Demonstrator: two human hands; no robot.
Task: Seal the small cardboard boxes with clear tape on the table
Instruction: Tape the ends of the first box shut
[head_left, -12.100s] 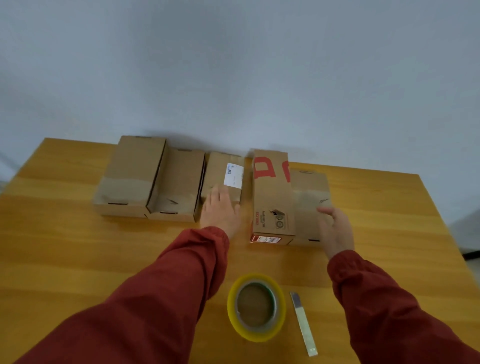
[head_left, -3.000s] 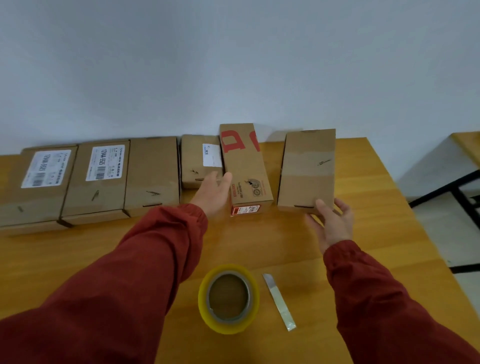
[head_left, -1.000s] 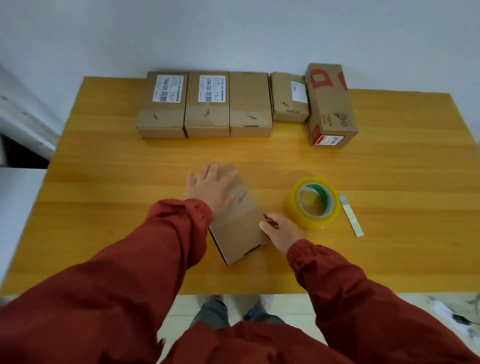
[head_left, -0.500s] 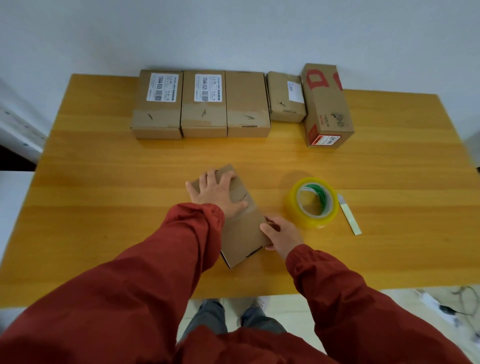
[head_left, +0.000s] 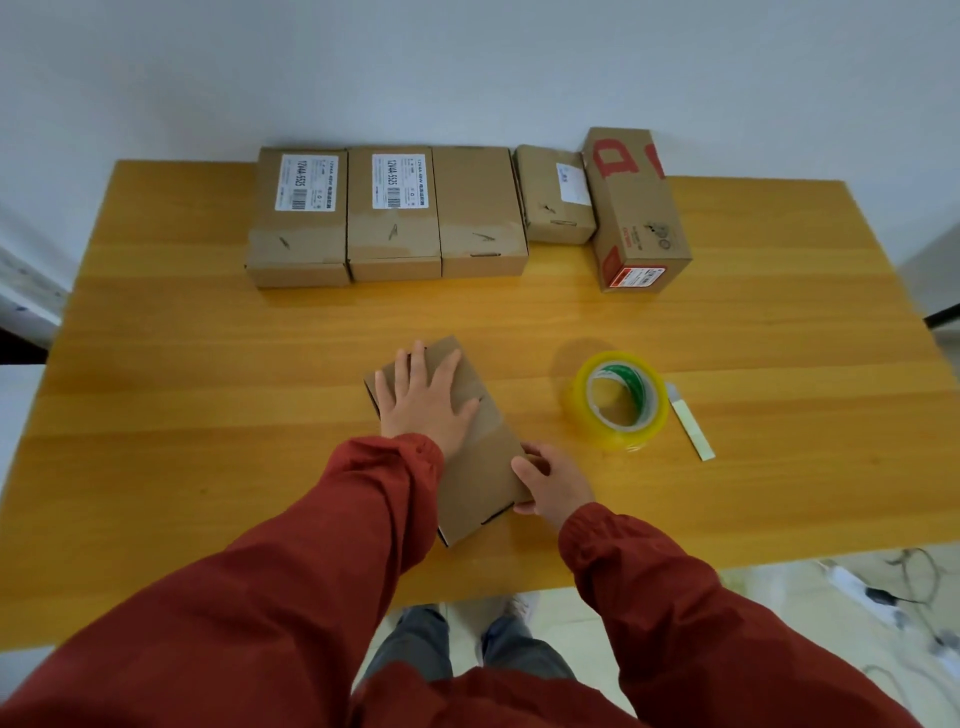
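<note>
A small plain cardboard box (head_left: 483, 467) lies slantwise on the wooden table (head_left: 208, 415), near its front edge. My left hand (head_left: 423, 400) presses flat on the box's far half with the fingers spread. My right hand (head_left: 553, 483) grips the box's near right edge, thumb on top and fingers curled down the side. A roll of clear yellowish tape (head_left: 621, 400) lies flat to the right of the box, apart from both hands. A thin pale cutter (head_left: 688, 423) lies just right of the roll.
Several more cardboard boxes stand in a row along the wall: two labelled ones (head_left: 298, 218) (head_left: 392, 213), a plain one (head_left: 478, 208), a smaller one (head_left: 556, 195) and a tall red-printed one (head_left: 636, 208). Cables and a power strip (head_left: 857, 592) lie on the floor at the right.
The box came from the right end of the back row to the front middle of the table. In the last half second my left hand flattened on it; my right hand stays at its edge.
</note>
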